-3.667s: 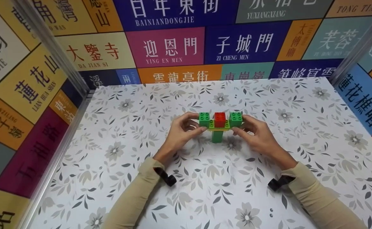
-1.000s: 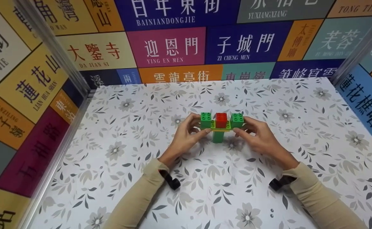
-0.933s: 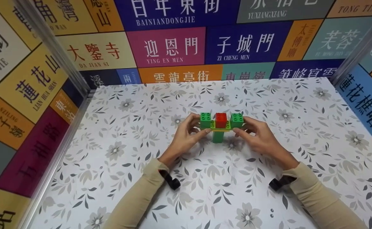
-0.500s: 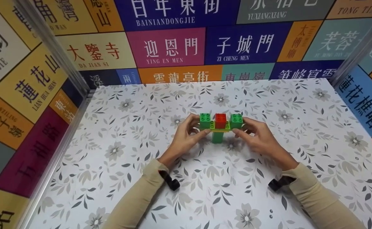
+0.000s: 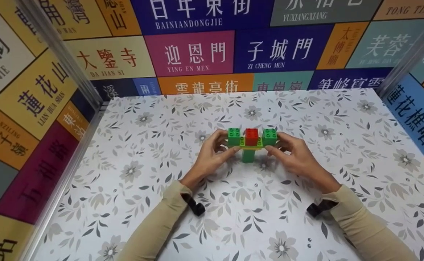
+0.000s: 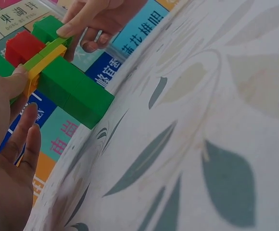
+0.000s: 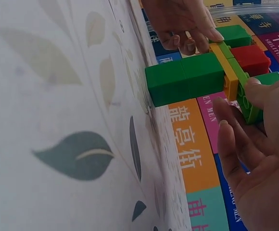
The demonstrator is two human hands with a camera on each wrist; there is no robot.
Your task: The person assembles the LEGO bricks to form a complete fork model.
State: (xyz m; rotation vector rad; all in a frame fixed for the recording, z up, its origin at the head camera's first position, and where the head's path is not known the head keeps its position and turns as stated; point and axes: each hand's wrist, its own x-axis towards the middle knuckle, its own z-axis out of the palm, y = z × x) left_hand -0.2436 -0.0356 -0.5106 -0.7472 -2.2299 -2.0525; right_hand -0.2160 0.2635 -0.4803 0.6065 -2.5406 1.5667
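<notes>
A T-shaped toy brick build stands upright mid-table. Its stem is a green brick column (image 5: 248, 156), whose foot is at the tabletop. Across the top run a yellow plate (image 7: 230, 83) and a lime green plate (image 7: 224, 50). Above these sit a red brick (image 5: 251, 137) in the middle, a left green brick (image 5: 234, 137) and a right green brick (image 5: 269, 137), with gaps between. My left hand (image 5: 212, 154) pinches the left end between thumb and fingers. My right hand (image 5: 296, 155) grips the right end likewise. The fingers behind are partly hidden.
A white cloth with grey flowers and leaves covers the table (image 5: 182, 224). Panels of coloured signs form a back wall (image 5: 193, 54) and side walls. A black wrist camera (image 5: 193, 205) hangs from the left sleeve, another black camera (image 5: 320, 208) from the right.
Since the oldest frame my left hand and forearm have shifted slightly right, the grip staying on the build. Over the last second hands and bricks look still.
</notes>
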